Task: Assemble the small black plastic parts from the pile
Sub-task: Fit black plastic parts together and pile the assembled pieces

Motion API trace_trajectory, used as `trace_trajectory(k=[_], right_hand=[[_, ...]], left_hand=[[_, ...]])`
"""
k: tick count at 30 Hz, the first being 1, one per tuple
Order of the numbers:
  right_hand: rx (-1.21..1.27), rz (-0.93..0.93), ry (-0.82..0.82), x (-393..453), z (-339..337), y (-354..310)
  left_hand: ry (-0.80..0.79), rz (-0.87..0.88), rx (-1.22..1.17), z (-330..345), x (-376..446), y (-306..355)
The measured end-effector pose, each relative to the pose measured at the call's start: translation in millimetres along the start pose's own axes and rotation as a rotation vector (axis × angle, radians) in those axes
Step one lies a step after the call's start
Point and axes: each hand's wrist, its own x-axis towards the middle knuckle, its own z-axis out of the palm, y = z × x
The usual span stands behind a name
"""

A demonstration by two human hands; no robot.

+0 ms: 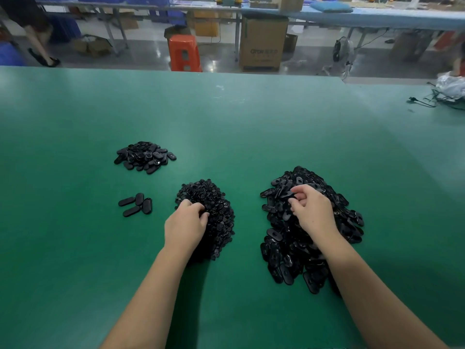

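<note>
Two heaps of black plastic parts lie on the green table (226, 122). The middle heap (214, 197) is made of small round pieces; my left hand (185, 224) lies on its near left side with fingers curled into the pieces. The right heap (302, 248) holds larger oval shells; my right hand (310, 209) rests on top of it and pinches one oval shell (286, 196) between thumb and fingers. A smaller pile of oval parts (145, 157) sits at the far left, with several single oval parts (136, 205) lying nearer.
Tangled black cables and a plastic bag (450, 93) lie at the table's far right edge. Beyond the table stand an orange stool (183, 52), a cardboard box (263, 44), a fan and another bench. A person's legs (37, 39) are at far left.
</note>
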Motion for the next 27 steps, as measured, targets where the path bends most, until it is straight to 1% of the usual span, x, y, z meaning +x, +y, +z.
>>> trace_trajectory(k=[2, 4, 6, 9, 14, 19, 23, 27], right_hand=[[0.261, 0.048, -0.074, -3.6, 1.7, -6.3], [0.479, 0.091, -0.132, -9.1, 3.5, -11.4], [0.587, 0.114, -0.168, -15.0, 5.5, -13.5], [0.659, 0.128, -0.245, -24.4, 10.9, -15.6], [0.823, 0.142, -0.367, -32.6, 20.6, -24.3], [0.868, 0.136, -0.359, -35.0, 23.7, -27.3], [0.859, 0.113, -0.322, -35.8, 24.5, -28.0], [0.847, 0.091, -0.324, -36.8, 26.6, -29.4]], left_hand=[[-0.033, -0.013, 0.034, 5.2, -0.5, 2.4], [-0.038, -0.031, 0.015, 7.7, -0.2, 2.7], [-0.03, -0.039, -0.036, 9.1, 0.4, 2.4], [-0.008, -0.037, -0.081, 9.2, -0.2, 2.9], [0.02, -0.037, -0.087, 8.2, -1.3, 2.9], [0.037, -0.035, -0.088, 5.2, -1.8, 3.4], [0.046, -0.037, -0.105, 3.6, -1.8, 2.9], [0.064, -0.031, -0.139, 2.1, -1.1, 3.2]])
